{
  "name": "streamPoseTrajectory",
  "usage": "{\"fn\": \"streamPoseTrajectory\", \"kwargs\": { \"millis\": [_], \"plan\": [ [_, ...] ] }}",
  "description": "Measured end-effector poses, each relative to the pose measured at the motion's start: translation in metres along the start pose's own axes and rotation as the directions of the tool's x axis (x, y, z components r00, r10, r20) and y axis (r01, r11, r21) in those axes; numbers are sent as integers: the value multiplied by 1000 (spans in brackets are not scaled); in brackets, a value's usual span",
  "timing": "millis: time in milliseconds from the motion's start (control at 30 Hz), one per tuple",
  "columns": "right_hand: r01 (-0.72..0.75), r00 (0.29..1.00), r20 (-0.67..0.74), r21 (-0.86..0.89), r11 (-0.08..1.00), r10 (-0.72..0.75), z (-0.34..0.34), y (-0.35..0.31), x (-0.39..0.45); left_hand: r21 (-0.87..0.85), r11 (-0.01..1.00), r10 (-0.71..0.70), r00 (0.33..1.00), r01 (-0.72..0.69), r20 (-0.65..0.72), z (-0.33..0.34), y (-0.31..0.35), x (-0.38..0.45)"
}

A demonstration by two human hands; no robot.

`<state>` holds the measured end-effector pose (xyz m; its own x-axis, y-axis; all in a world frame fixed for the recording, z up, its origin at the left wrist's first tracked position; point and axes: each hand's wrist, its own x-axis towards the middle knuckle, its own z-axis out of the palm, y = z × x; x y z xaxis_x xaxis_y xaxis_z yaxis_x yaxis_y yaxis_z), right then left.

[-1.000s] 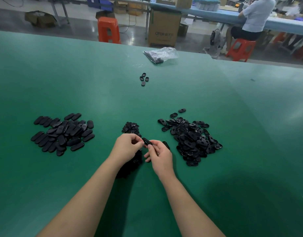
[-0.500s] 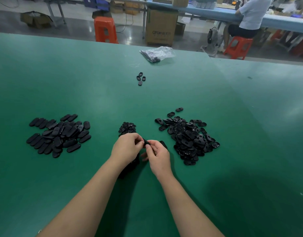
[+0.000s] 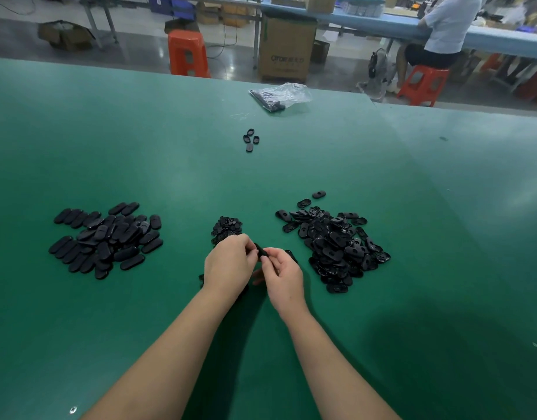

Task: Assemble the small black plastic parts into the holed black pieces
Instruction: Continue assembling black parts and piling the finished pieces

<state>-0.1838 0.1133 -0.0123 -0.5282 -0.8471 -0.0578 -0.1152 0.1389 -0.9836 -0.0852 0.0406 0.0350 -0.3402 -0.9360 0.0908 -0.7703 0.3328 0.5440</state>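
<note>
Head view shows both hands meeting at six o'clock; left hand [image 3: 229, 263] and right hand [image 3: 281, 275] pinch one holed black piece [image 3: 261, 251] between curled fingertips, likely steadying it for pressing; small parts [image 3: 226, 228] at twelve, holed pile [image 3: 334, 241] at two o'clock, within reach.

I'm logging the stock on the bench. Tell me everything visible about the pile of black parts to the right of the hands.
The right pile is a loose heap of glossy black oval pieces, seemingly plastic, many showing a hole. They overlap at all angles on the green table, with a few strays at its far-left edge. Neither hand touches it.
</note>
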Motion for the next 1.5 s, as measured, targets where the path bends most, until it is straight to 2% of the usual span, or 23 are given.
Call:
{"fn": "streamPoseTrajectory", "kwargs": {
  "millis": [167,400,567,700,800,967,1300,1500],
  "plan": [
    [14,1000,-22,1,1000,-14,0,0,1,-142,985,-95,995,94,2,4,3,-3],
    [9,999,-37,7,1000,-9,-1,5,3,-217,974,-77,996,64,-54,9,4,-8],
    [-14,999,-48,62,998,17,0,8,5,-168,986,-11,996,-4,-89,12,3,-13],
    [-27,998,-61,100,995,34,0,9,6,-223,970,77,990,-101,-114,18,0,-26],
    [-36,998,-51,137,990,44,0,7,5,-244,963,81,985,-117,-155,22,-7,-29],
    [-13,999,-42,139,990,19,0,4,2,-309,945,75,990,-109,-120,17,-13,-22],
    [-9,999,-32,66,998,11,0,10,5,-311,938,129,987,-154,-98,15,-11,-20],
    [1,1000,-29,17,1000,-1,-1,7,5,-353,935,10,998,11,60,8,-10,-8]
  ]
}}
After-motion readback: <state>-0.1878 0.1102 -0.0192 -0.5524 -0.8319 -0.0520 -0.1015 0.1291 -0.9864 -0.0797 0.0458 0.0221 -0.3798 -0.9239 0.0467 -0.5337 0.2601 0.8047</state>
